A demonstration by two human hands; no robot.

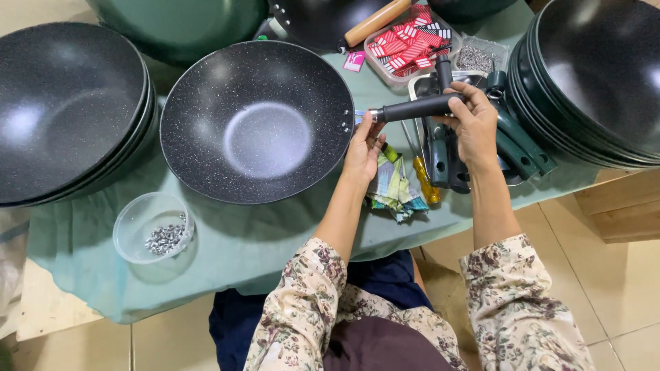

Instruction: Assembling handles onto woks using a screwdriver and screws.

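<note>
While the right hand (474,124) is wrapped around the black handle (416,108) at about 1 o'clock from the middle of the view, the left hand (363,148) pinches the metal joint where that handle meets the rim of the speckled black wok (256,120). Both hands are clamped: the right on the handle's grip, the left with fingertips at the bracket beside the rim. The wok sits centre on the green cloth (234,240), bowl up, with a stack of similar pans (65,103) at 9 o'clock and another stack (591,75) at 3 o'clock. I judge the wok stiff and fairly heavy, its coated bowl slick, so the handle and the rim are the safer holds. A clear bowl of small screws (161,237) lies at 7 o'clock, a yellow screwdriver (426,180) just beside the left wrist, spare handles (447,161) under the right hand.
</note>
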